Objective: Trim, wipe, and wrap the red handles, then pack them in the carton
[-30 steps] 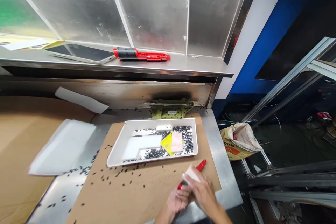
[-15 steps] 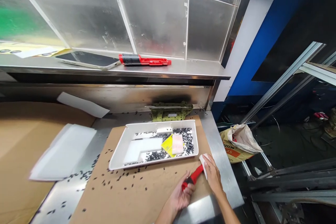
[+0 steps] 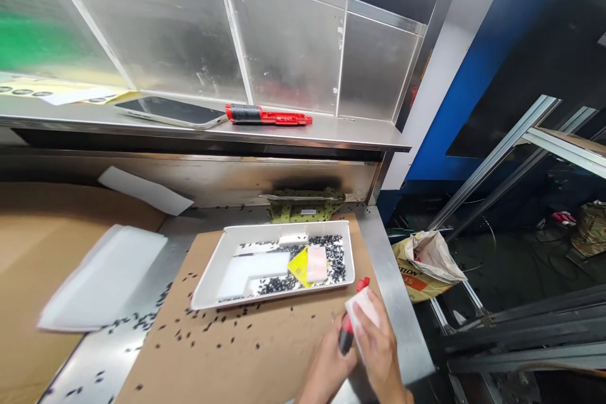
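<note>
Two hands show close together in my feed: the left hand (image 3: 329, 360) pinches a red-and-black part (image 3: 346, 339) near its dark end, the right hand (image 3: 381, 344) clasps a white pad (image 3: 362, 306) against it. Half a second ago the pad sat at the far red end; now it wraps the middle, leaving the red tip showing beyond. I have the part over the cardboard (image 3: 189, 366), near the tray (image 3: 211, 268); overlapping fingers seem to hide the exact grip.
</note>
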The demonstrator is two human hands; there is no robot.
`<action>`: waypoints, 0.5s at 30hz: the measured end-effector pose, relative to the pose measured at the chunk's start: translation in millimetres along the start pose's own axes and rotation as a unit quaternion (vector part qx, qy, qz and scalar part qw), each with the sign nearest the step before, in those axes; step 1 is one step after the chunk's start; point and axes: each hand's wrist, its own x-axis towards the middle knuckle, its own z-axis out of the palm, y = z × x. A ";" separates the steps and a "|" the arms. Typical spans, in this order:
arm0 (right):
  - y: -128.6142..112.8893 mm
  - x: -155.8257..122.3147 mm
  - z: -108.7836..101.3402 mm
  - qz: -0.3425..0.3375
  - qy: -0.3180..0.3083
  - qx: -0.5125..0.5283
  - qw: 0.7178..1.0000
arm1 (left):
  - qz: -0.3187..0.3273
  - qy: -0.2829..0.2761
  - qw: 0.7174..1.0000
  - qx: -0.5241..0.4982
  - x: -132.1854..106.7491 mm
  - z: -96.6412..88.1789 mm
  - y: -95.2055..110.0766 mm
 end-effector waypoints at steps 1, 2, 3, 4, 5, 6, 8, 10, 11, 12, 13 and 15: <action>-5.1 3.1 -0.4 -0.007 0.004 0.003 1.000 | 0.004 0.009 1.000 0.007 -2.6 -0.9 2.2; -9.9 6.0 -0.4 -0.008 0.013 0.005 1.000 | 0.005 0.015 1.000 0.011 -4.8 -1.7 3.9; -14.7 8.0 0.1 -0.009 0.021 0.007 1.000 | 0.005 0.018 1.000 0.012 -6.7 -2.7 5.2; -19.6 8.7 1.0 -0.011 0.028 0.010 1.000 | 0.005 0.020 1.000 0.010 -8.5 -4.2 6.2; -24.5 8.2 2.2 -0.018 0.032 0.014 0.999 | 0.006 0.021 1.000 0.005 -10.6 -6.5 7.0; -29.5 6.7 3.3 -0.030 0.027 0.022 0.999 | 0.008 0.022 1.000 -0.004 -13.4 -9.8 7.7; -38.8 5.1 3.9 -0.060 -0.008 0.037 0.997 | 0.012 0.018 0.999 -0.030 -21.5 -19.4 8.6; -45.5 12.4 2.4 -0.079 -0.054 0.043 0.994 | 0.017 0.013 0.998 -0.056 -33.3 -31.9 8.9; -47.4 20.7 2.1 -0.082 -0.074 0.042 0.993 | 0.018 0.015 0.998 -0.065 -40.1 -38.4 8.7; -48.0 32.0 3.0 -0.079 -0.089 0.038 0.992 | 0.018 0.023 0.997 -0.071 -47.1 -44.8 8.2; -47.5 45.5 5.7 -0.073 -0.099 0.031 0.992 | 0.019 0.036 0.997 -0.071 -54.1 -50.9 7.2; -43.5 75.1 18.2 -0.055 -0.121 0.014 0.991 | 0.022 0.071 0.995 -0.071 -67.0 -61.9 3.6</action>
